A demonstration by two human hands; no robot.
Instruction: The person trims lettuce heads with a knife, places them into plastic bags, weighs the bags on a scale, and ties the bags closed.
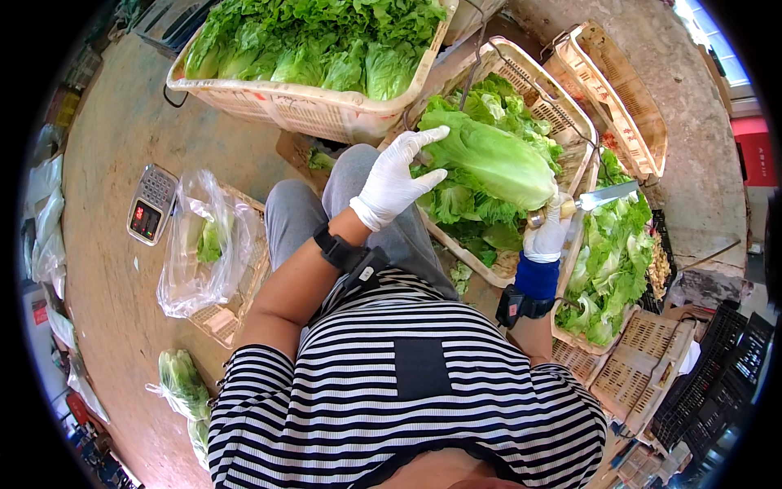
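A head of green leaf lettuce (495, 162) lies across the upper right of the head view, its pale stem end towards my right hand. My left hand (394, 174), in a white glove, is at the leafy end with thumb and fingers spread; whether they press on the leaves is hard to tell. My right hand (545, 235), also gloved, grips a knife by its wooden handle, and its fingers meet the stem end. The knife blade (608, 195) points right, away from the lettuce. Beneath lies a plastic crate (574, 116) of loose lettuce (455, 205).
A crate (293, 104) packed with lettuce heads stands ahead. To the right are a crate of leaves (602, 263) and an upright crate (629, 131). On the left are a digital scale (151, 205), a clear plastic bag (183, 281) on a crate, and bagged lettuce (182, 376).
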